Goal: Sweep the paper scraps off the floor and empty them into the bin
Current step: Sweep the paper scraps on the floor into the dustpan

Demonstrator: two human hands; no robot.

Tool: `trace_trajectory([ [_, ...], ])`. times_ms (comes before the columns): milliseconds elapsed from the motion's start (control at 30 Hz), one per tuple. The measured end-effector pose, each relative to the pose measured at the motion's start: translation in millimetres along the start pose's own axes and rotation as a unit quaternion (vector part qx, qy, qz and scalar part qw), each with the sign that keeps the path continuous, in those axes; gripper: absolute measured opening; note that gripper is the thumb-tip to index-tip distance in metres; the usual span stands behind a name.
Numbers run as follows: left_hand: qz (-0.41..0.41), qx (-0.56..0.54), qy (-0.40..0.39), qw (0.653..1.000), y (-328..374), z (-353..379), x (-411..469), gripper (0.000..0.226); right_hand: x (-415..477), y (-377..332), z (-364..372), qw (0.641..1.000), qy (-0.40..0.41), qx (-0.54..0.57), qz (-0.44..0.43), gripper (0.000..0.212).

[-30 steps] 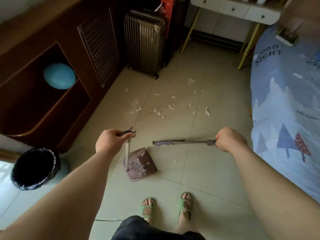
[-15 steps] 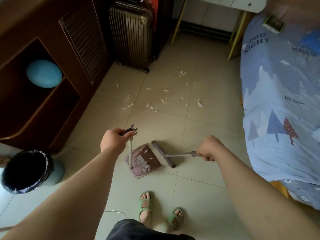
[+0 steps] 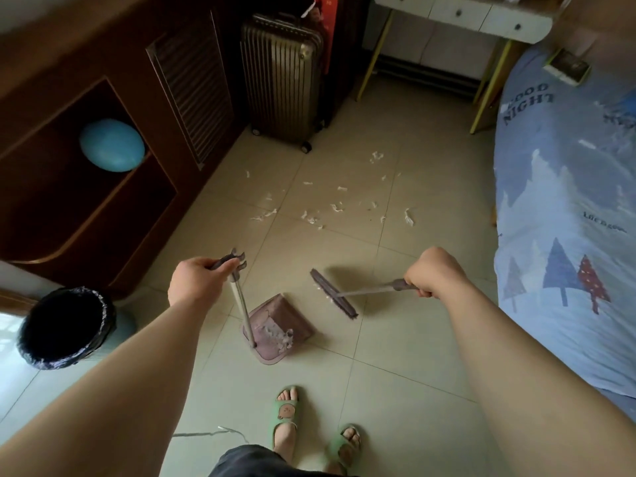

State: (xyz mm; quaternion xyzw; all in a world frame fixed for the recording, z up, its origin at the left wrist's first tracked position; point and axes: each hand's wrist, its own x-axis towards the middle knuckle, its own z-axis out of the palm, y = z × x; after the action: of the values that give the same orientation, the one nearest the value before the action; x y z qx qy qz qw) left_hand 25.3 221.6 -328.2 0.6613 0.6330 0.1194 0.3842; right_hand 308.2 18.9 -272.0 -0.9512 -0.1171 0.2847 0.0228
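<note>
My left hand grips the top of a long-handled purple dustpan that stands on the tiled floor in front of my feet. A small heap of white scraps lies inside the pan. My right hand grips the handle of a purple broom, whose head is just right of the pan's mouth, apart from it. Several white paper scraps lie scattered on the floor farther ahead. A bin lined with a black bag stands at the left, open at the top.
A dark wooden cabinet with a blue balloon in its recess runs along the left. A ribbed suitcase stands ahead, a white desk with yellow legs behind it. A blue-covered bed fills the right side.
The broom head swept into the dustpan's mouth, then drew back out to the right. More scraps now lie in the pan. My left hand kept the dustpan handle steady.
</note>
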Motion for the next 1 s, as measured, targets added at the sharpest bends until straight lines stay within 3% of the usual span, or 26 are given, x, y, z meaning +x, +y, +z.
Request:
trace_trajectory([
  [233, -0.025, -0.021, 0.045, 0.998, -14.4, -16.6, 8.1, 0.03, 14.6, -38.4, 40.9, 0.999, 0.024, 0.014, -0.033, 0.006],
  [367, -0.034, -0.017, 0.047, 0.998, -11.4, -12.3, 11.1, 0.026, 10.0, -62.4, 63.2, 0.997, -0.021, -0.035, -0.066, 0.007],
  [467, -0.04, -0.023, 0.044, 0.998, -6.3, -12.8, 19.3, 0.025, -0.8, -82.6, 69.3, 0.99, -0.067, -0.089, -0.092, 0.018],
  [633, -0.028, -0.015, 0.029, 0.999, 5.0, -13.5, 32.5, 0.026, -8.7, -100.8, 31.2, 0.985, -0.114, -0.093, -0.093, 0.025],
  [1000, -0.034, -0.026, 0.03, 0.999, 27.3, -2.9, 51.6, 0.027, 39.4, -82.3, -4.5, 0.998, -0.005, -0.035, -0.057, 0.017],
])
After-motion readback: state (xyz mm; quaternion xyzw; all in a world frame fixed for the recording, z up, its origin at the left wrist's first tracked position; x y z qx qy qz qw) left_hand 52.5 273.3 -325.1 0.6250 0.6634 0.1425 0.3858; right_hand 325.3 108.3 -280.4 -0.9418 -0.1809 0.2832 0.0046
